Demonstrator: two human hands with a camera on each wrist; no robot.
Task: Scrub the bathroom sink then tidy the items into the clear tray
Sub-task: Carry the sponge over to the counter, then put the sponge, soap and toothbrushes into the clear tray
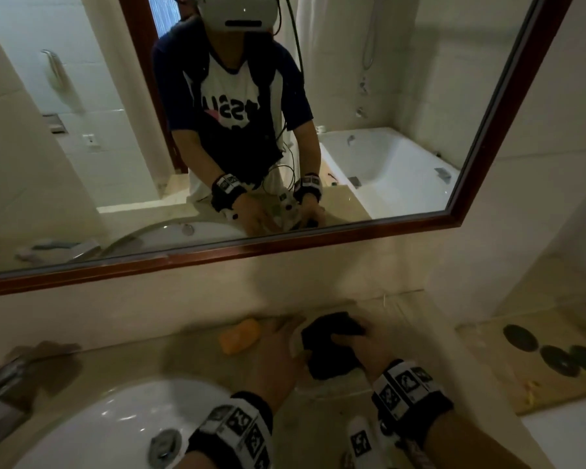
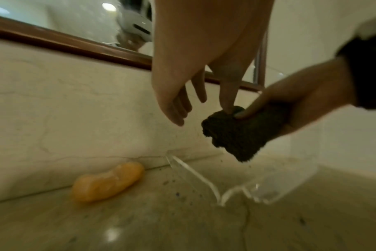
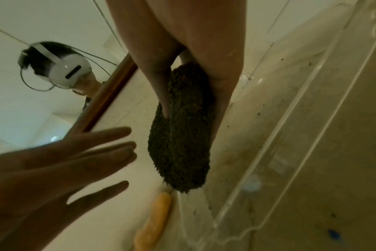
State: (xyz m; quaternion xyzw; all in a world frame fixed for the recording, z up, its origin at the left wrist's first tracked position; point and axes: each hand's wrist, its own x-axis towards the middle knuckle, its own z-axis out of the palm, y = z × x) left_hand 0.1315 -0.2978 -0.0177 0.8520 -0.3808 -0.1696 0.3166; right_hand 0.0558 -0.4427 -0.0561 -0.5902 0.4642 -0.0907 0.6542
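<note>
While the left hand (image 2: 178, 95) hovers with its fingers straight and spread, holding nothing, the right hand (image 2: 290, 105) clamps a dark, nubby cloth (image 2: 238, 134) in the air above the clear tray (image 2: 195, 171) at the back right of the bathroom counter (image 2: 140, 225). Thumb and fingers curl round the folded cloth's upper end; in the right wrist view its long axis runs down and away from the palm, the free end hanging over the tray's near left corner. The left thumb tip touches the cloth's top edge beside the right thumb. The tray is transparent hard plastic with low walls and a scalloped near rim, lying flat on the pale, veined stone; its far side sits close against the stone backsplash, and dark specks dot its floor. Just left of the tray, apart from it, an orange sponge (image 2: 107, 181), soft and bean-shaped, lies along the foot of the backsplash, long axis roughly parallel to the wall. Bare counter stretches between the sponge, the tray and the white oval sink (image 1: 109, 418), whose rim curves under the left wrist in the head view. A chrome faucet (image 1: 0, 384) stands at the sink's far left. Above the backsplash hangs a wood-framed mirror (image 1: 285, 242). A side wall closes off the counter to the right of the tray.
</note>
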